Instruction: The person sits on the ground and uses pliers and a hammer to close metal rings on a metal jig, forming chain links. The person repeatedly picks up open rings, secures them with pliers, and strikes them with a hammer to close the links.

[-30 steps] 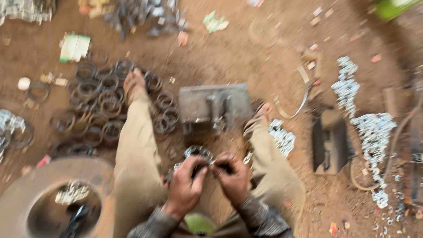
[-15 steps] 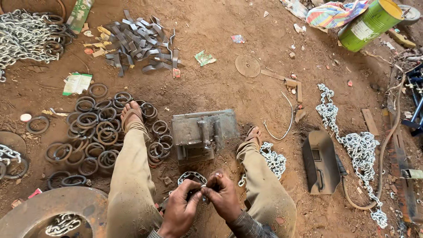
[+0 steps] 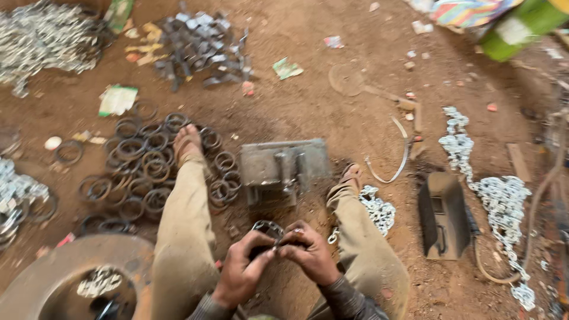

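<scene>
Gripped metal ring [image 3: 268, 229] with left hand [image 3: 242, 274] and right hand [image 3: 309, 255], fingers closed, low between knees before grey metal block [image 3: 284, 168]; best kept braced firmly, twisted evenly, fingertips clear of gap.

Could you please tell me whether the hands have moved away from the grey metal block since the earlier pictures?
No. Both hands, left hand and right hand, stay together on the metal ring, just short of the grey metal block, between the knees as before.
</scene>
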